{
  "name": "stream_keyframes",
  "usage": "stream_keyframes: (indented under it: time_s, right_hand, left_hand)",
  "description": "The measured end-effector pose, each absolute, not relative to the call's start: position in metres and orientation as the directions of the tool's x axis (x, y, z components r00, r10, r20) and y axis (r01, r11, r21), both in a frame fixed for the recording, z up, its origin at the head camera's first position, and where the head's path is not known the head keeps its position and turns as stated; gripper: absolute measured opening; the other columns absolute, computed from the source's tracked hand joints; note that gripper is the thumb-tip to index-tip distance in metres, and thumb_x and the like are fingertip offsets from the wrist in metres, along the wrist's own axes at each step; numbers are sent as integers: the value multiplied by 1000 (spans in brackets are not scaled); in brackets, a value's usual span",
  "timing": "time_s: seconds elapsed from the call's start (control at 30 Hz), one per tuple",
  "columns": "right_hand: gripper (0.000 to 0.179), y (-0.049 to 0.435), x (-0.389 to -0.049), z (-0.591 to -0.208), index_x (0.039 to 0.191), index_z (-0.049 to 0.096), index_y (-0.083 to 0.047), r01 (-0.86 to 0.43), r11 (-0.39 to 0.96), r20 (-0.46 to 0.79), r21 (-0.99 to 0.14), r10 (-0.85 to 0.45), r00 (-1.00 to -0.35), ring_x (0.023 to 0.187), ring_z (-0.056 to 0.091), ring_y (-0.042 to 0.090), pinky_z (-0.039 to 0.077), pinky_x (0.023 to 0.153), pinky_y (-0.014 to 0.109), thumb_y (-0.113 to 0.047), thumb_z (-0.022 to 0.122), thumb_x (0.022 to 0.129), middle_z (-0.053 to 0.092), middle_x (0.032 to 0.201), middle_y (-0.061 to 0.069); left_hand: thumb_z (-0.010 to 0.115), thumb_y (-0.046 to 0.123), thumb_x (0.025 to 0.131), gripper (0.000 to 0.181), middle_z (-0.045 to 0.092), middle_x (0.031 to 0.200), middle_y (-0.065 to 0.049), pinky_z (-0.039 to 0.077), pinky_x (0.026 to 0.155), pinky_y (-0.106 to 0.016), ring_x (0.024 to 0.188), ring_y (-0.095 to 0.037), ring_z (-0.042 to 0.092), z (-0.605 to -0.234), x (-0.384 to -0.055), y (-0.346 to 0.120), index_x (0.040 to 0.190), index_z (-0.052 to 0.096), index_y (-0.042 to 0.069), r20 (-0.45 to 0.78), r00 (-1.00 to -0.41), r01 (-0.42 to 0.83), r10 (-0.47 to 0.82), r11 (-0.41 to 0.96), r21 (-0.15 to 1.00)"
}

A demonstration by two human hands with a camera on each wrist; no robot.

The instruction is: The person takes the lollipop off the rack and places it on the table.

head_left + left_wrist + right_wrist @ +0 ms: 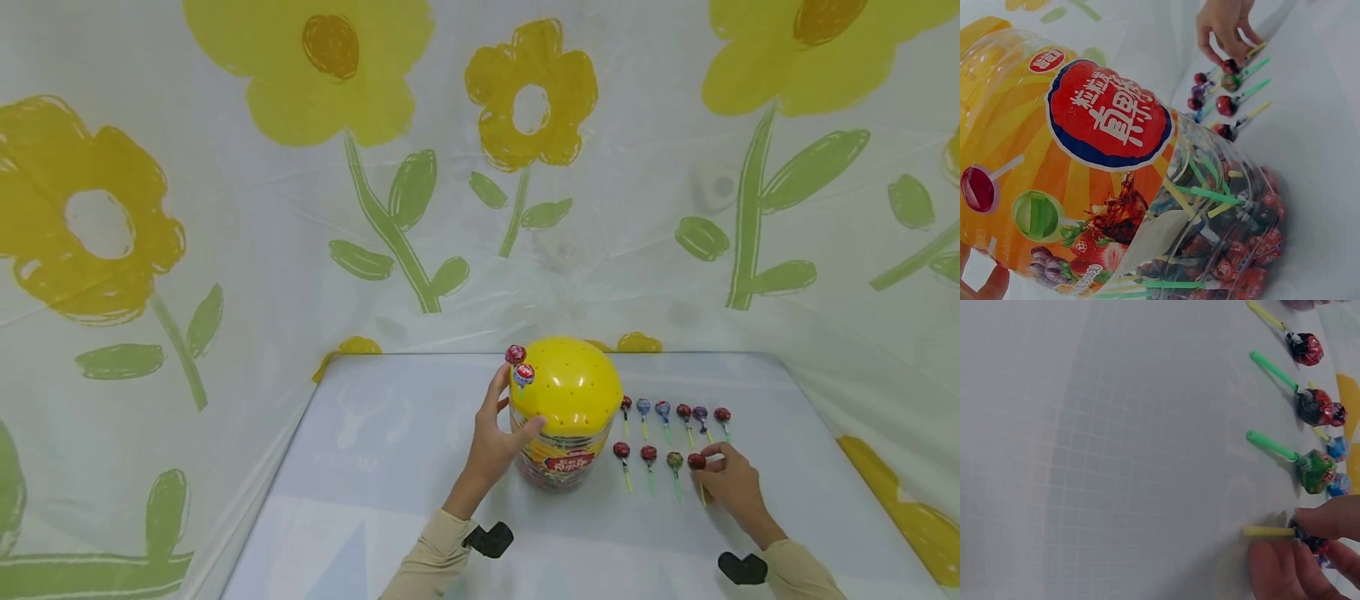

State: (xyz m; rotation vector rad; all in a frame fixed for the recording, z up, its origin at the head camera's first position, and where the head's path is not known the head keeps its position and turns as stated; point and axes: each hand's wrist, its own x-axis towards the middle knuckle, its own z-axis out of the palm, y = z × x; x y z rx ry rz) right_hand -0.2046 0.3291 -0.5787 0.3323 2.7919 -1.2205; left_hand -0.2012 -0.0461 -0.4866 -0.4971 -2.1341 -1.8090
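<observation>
My left hand [491, 437] grips a clear plastic jar [562, 462] at its left side, thumb on the yellow domed lid [573, 379], which has small holes. Two wrapped lollipops [524, 374] show at the lid's upper left; whether they are stuck in holes I cannot tell. Through the jar's wall in the left wrist view, many lollipops [1235, 262] are visible. My right hand [735, 487] pinches a dark red lollipop [696, 461] by its head, at the right end of the front row. Its yellow stick [1269, 531] lies over the table in the right wrist view.
Right of the jar, lollipops lie in two rows on the white table [360, 483]: a back row with a blue one [643, 407], and a front row with a green one [675, 460]. Behind the table hangs a flower-patterned curtain [600, 275].
</observation>
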Motion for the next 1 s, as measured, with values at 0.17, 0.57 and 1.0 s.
stream_keyframes:
  time_s: [0.17, 0.57, 1.0]
  right_hand:
    - [38, 328, -202, -570, 109, 46, 7, 223, 680, -148, -698, 169, -975, 60, 53, 19, 47, 49, 30, -9, 67, 81, 60, 79, 14]
    - [35, 307, -201, -509, 111, 52, 6, -14, 700, 75, -714, 56, -996, 70, 59, 20, 51, 51, 27, -13, 68, 86, 61, 86, 14]
    - [23, 267, -197, -431, 107, 57, -2, -279, 620, 316, -734, -52, -947, 72, 58, 5, 54, 58, 25, -15, 66, 89, 62, 91, 12]
  left_hand:
    - [65, 43, 84, 77, 35, 148, 8, 35, 102, -51, 134, -15, 32, -486, -200, -46, 148, 25, 27, 421, -904, 428, 75, 149, 892]
    - [67, 34, 83, 78, 37, 147, 2, 35, 102, -52, 133, -19, 33, -481, -198, -47, 148, 26, 21, 423, -903, 429, 72, 148, 891]
    - [66, 40, 84, 78, 37, 147, 2, 36, 101, -51, 132, -18, 35, -473, -192, -47, 148, 26, 20, 412, -908, 419, 78, 161, 894]
